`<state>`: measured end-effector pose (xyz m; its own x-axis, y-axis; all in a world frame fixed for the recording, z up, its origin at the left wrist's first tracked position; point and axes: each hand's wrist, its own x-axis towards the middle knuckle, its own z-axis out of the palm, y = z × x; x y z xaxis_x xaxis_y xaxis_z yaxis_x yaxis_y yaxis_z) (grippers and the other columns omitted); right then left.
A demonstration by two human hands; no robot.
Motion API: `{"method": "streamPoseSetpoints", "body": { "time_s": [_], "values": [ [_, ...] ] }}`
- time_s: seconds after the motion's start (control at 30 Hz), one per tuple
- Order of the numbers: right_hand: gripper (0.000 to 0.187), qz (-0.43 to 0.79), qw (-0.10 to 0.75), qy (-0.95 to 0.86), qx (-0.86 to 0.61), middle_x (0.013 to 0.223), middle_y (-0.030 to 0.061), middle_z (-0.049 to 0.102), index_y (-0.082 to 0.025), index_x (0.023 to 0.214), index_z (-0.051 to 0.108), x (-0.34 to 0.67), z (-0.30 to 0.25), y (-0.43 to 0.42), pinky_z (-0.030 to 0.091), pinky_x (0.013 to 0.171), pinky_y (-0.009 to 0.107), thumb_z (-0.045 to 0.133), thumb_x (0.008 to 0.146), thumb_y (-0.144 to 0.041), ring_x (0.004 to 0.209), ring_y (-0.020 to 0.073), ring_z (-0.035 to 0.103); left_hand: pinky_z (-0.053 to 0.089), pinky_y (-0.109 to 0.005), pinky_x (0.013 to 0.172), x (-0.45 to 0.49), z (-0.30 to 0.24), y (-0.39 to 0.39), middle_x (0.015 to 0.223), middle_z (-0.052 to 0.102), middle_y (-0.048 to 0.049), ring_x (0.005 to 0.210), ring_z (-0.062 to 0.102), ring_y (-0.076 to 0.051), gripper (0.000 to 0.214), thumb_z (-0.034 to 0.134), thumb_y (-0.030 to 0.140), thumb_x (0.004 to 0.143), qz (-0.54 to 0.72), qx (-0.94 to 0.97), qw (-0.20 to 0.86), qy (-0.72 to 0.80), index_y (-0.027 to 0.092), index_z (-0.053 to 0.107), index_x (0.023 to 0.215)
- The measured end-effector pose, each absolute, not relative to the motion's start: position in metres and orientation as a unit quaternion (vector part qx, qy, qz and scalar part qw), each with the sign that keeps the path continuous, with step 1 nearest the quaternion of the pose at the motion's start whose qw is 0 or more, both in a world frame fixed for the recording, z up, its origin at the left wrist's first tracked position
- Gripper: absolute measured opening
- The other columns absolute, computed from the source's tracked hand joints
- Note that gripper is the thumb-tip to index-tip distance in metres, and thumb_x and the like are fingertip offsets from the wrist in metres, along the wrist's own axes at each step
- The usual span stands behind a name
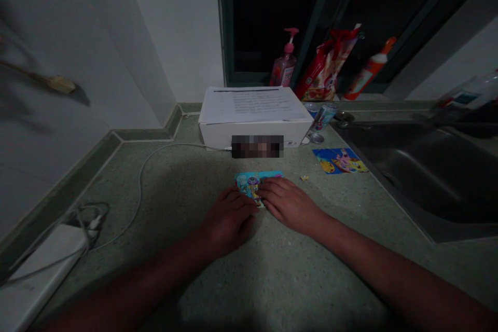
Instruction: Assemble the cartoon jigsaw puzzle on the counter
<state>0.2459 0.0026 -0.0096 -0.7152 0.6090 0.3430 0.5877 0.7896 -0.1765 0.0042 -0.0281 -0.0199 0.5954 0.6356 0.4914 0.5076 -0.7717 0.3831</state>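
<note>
A small colourful cartoon card, mostly light blue, lies flat on the counter in front of me. My right hand rests palm down with its fingers stretched over the card's right part. From the lower left, my left hand reaches across the card's left and lower edge, its fingers extended and lightly bent. Both hands cover portions of the card, and their fingertips are close together near its middle. To the right of my right hand is a tiny yellowish scrap. Farther right lies a second cartoon card with a blue background.
Behind the cards stands a white box with a printed sheet on top. A white cable curves along the left. Small cans stand near the sink. A pump bottle and a red bag line the window.
</note>
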Motion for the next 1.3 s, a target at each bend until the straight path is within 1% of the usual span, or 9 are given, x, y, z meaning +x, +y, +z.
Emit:
{"method": "streamPoseSetpoints", "body": {
  "time_s": [0.1,0.23,0.37,0.5,0.67,0.8,1.03,1.17,1.3],
  "values": [
    [0.028,0.031,0.201,-0.926,-0.319,0.13,0.0113,0.074,-0.018,0.129,0.07,0.247,-0.01,0.002,0.05,0.113,0.053,0.059,0.103,-0.017,0.13,0.028,0.063,0.048,-0.05,0.109,0.004,-0.02,-0.028,0.109,0.078,-0.0036,0.102,0.068,-0.023,0.022,0.062,0.012,0.092,0.313,0.888,0.105,0.321,0.022,0.07,0.111],
    [0.027,0.034,0.205,-0.927,-0.313,0.129,0.0118,0.075,-0.016,0.128,0.07,0.246,-0.009,0.001,0.049,0.114,0.053,0.059,0.103,-0.017,0.128,0.0291,0.063,0.047,-0.049,0.111,0.004,-0.021,-0.028,0.11,0.078,-0.0039,0.103,0.069,-0.023,0.023,0.063,0.011,0.092,0.31,0.888,0.108,0.324,0.022,0.069,0.112],
    [0.027,0.029,0.217,-0.918,-0.33,0.125,0.0117,0.076,-0.018,0.127,0.071,0.252,0.003,0.005,0.053,0.109,0.05,0.058,0.104,-0.019,0.124,0.0293,0.065,0.046,-0.049,0.112,0.004,-0.019,-0.028,0.11,0.078,-0.0037,0.104,0.069,-0.023,0.022,0.063,0.011,0.092,0.308,0.887,0.11,0.326,0.022,0.069,0.111],
    [0.029,-0.002,0.214,-0.868,-0.448,0.121,0.0133,0.076,-0.019,0.125,0.073,0.288,0.022,0.021,0.055,0.102,0.048,0.051,0.106,-0.023,0.115,0.0297,0.07,0.048,-0.05,0.11,0.003,-0.018,-0.029,0.109,0.078,-0.0039,0.102,0.069,-0.023,0.024,0.064,0.009,0.091,0.316,0.887,0.111,0.319,0.022,0.068,0.111],
    [0.03,0.017,0.133,-0.8,-0.584,0.115,0.0147,0.078,-0.019,0.113,0.079,0.356,0.027,0.044,0.058,0.089,0.043,0.052,0.101,-0.024,0.099,0.0307,0.075,0.049,-0.052,0.107,0.002,-0.017,-0.029,0.11,0.078,-0.0048,0.102,0.07,-0.024,0.025,0.063,0.01,0.092,0.316,0.886,0.113,0.32,0.022,0.067,0.112],
    [0.027,0.101,0.065,-0.821,-0.558,0.11,0.0102,0.081,-0.022,0.11,0.08,0.376,0.02,0.051,0.057,0.086,0.039,0.056,0.097,-0.025,0.095,0.0274,0.076,0.05,-0.052,0.107,0.002,-0.017,-0.029,0.109,0.078,-0.0047,0.101,0.07,-0.024,0.024,0.064,0.011,0.092,0.32,0.884,0.107,0.322,0.022,0.066,0.113],
    [0.025,0.117,0.072,-0.836,-0.531,0.116,0.0121,0.077,-0.02,0.109,0.079,0.358,0.017,0.047,0.055,0.097,0.042,0.059,0.096,-0.027,0.104,0.028,0.073,0.05,-0.052,0.107,0.0,-0.018,-0.029,0.11,0.077,-0.0047,0.102,0.069,-0.024,0.024,0.064,0.01,0.092,0.314,0.887,0.115,0.318,0.022,0.066,0.114],
    [0.022,0.114,0.088,-0.83,-0.539,0.11,0.0118,0.076,-0.021,0.103,0.078,0.359,0.014,0.048,0.056,0.093,0.042,0.059,0.094,-0.025,0.097,0.0276,0.072,0.05,-0.052,0.108,0.0,-0.018,-0.029,0.111,0.077,-0.0043,0.102,0.069,-0.023,0.027,0.064,0.009,0.091,0.327,0.886,0.11,0.311,0.022,0.065,0.115],
    [0.017,0.117,0.091,-0.819,-0.554,0.099,0.0096,0.076,-0.021,0.098,0.076,0.36,0.013,0.049,0.056,0.082,0.039,0.061,0.091,-0.024,0.086,0.0258,0.072,0.051,-0.051,0.107,0.001,-0.017,-0.029,0.11,0.078,-0.0044,0.102,0.069,-0.024,0.026,0.064,0.009,0.091,0.333,0.885,0.107,0.308,0.022,0.066,0.114]
  ]
}}
